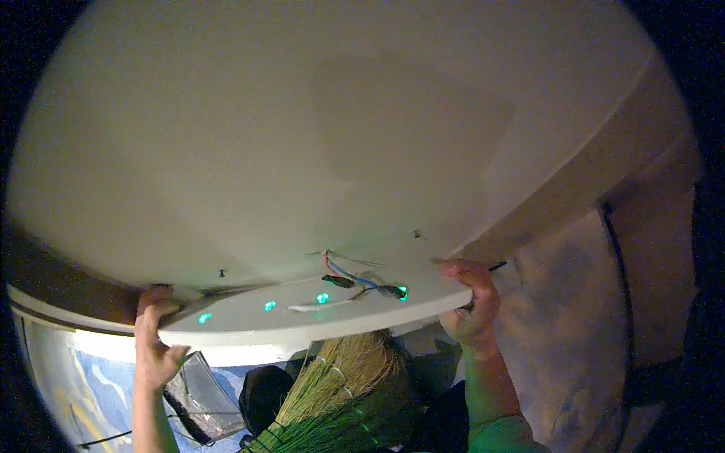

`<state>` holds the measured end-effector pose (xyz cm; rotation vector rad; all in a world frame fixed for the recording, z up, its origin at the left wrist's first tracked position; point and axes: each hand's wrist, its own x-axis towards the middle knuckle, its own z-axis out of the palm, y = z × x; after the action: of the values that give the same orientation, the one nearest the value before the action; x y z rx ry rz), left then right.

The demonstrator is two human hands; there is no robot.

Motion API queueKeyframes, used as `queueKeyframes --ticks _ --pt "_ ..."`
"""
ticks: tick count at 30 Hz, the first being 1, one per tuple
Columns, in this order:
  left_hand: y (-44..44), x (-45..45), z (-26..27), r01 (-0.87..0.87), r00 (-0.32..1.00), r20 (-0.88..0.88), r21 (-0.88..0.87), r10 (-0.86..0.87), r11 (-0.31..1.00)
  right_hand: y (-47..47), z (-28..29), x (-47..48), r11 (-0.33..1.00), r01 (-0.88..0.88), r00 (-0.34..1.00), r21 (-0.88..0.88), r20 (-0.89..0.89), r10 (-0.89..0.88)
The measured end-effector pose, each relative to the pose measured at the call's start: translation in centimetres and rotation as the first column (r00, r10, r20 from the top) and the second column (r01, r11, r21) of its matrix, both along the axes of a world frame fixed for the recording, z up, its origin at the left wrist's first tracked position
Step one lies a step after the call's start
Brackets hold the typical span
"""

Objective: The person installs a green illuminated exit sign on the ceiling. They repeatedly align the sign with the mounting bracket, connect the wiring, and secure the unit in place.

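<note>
A white panel [362,334] with a row of small green lights [322,298] lies against a pale plastered surface [255,141]. My left hand [156,337] is at its left end, fingertips up at the surface and thumb apart; whether it grips the panel is unclear. Around the panel's right end my right hand [473,303] is closed, fingers above and thumb below. Red and blue wires [352,276] run from a hole in the surface to black connectors [391,290] over the panel. One screw [222,273] sticks out left of the wires, another [417,234] to the right.
Below the panel is a straw broom [334,390], its bristles pointing up. A clear plastic bag [207,396] lies on a blue and white patterned surface [107,379]. A dark cable [622,283] runs down the right side, beside a mottled wall or floor.
</note>
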<state>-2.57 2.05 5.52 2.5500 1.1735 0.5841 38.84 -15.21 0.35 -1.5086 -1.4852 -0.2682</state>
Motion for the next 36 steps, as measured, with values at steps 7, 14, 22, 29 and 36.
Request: queueKeyframes --ticks 7,14,22,29,36 --pt "-1.4 8.1 7.6 0.381 0.925 0.072 -0.167 -0.374 0.910 2.1 -3.4 -0.9 0.996 -0.069 0.997 0.050 0.021 0.068" --pt "-2.5 17.8 6.6 0.645 0.750 -0.174 -0.023 -0.638 0.764 2.3 -1.1 -2.6 0.980 -0.093 0.995 0.176 0.044 0.086" --pt "-3.6 22.2 6.4 0.649 0.722 -0.334 0.024 -0.606 0.760 1.4 -0.7 -0.5 0.960 -0.125 0.992 0.252 0.033 0.120" --pt "-3.3 21.9 6.2 0.322 0.935 -0.112 -0.131 -0.336 0.938 1.5 -1.4 -0.6 0.959 -0.121 0.993 0.258 0.031 0.117" --pt "-3.2 21.3 5.5 0.273 0.947 0.251 -0.307 -0.199 0.912 1.2 -0.8 -0.7 0.968 -0.107 0.994 0.225 0.006 0.109"
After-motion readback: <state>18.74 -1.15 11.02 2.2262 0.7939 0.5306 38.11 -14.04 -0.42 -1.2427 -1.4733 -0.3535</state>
